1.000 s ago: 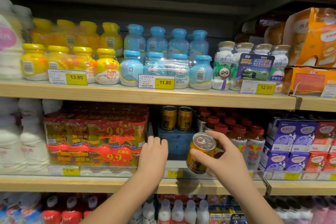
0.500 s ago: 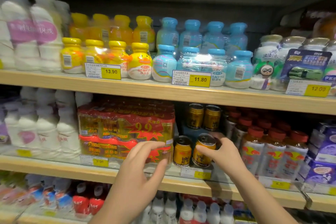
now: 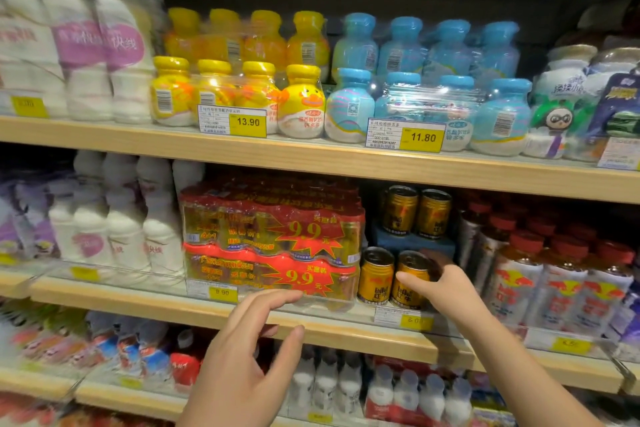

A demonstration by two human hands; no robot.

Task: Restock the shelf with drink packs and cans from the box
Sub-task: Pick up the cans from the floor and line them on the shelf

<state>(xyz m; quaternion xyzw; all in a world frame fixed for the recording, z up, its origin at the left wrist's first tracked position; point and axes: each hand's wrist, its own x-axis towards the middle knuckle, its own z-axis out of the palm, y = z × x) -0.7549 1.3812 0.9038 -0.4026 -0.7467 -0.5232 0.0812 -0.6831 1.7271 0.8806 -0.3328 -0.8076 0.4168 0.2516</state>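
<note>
While your right hand (image 3: pixel 450 291) grips the gold can (image 3: pixel 407 297), this can stands upright just to the right of the red drink pack (image 3: pixel 273 243), on the same middle shelf (image 3: pixel 166 303). Your thumb lies across the front of the can. The other fingers are curled round its far side near the top, where they are blurred. I cannot tell if the bottom of the can rests on the shelf, because a clear rail and a yellow price tag (image 3: pixel 415 321) hide it. Between this can and the red drink pack stands a second gold can (image 3: pixel 375 276), upright and just beside both of them.

Your left hand (image 3: pixel 249 357) hangs in front of the shelf edge, just below the red drink pack. Its fingers (image 3: pixel 277 298) are spread and lightly bent, the thumb is apart from them, and they hold nothing. The fingertips come near the lower front edge of the pack, but I cannot tell if they touch it.

The red drink pack is in fact two wrapped packs, one on the other, each with a 9.9 sticker. To the right of it and further back, two more gold cans (image 3: pixel 415 213) stand on a blue box (image 3: pixel 412 242). Further right of the pack are bottles with red caps (image 3: pixel 561 284), and to the left of it are white bottles (image 3: pixel 121 229).
</note>
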